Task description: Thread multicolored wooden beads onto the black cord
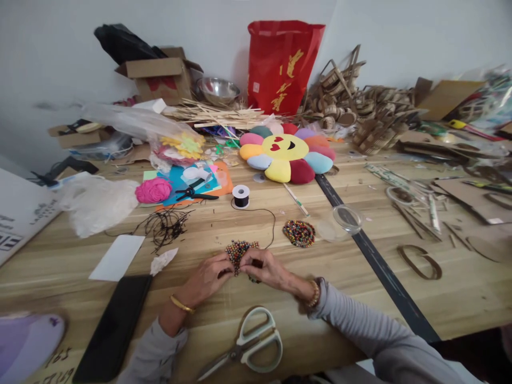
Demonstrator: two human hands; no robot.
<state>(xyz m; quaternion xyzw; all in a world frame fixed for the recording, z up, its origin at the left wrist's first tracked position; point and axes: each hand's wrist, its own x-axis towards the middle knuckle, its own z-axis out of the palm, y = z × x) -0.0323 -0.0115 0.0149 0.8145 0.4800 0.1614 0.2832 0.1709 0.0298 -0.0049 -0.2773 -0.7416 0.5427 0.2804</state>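
Observation:
A piece of beadwork [239, 249] in many colours lies between my hands near the middle of the table. My left hand [207, 278] pinches its left edge with thumb and forefinger. On the other side, my right hand [264, 266] holds it with closed fingers; a few beads show beneath that palm. Black cord runs from a white spool [240, 197] round to the right hand. A coil of strung beads [298, 233] rests to the right, beside a clear round lid [327, 229]. Scissors [260, 341] with pale handles lie in front of me.
A flower cushion [284, 152], red bag [284, 66] and small baskets [340, 90] stand at the back. Left are a black phone-like slab [114, 328], white card [117, 258], tangled cord [166, 226] and pink yarn [153, 190]. A dark strip [384, 272] crosses the right side.

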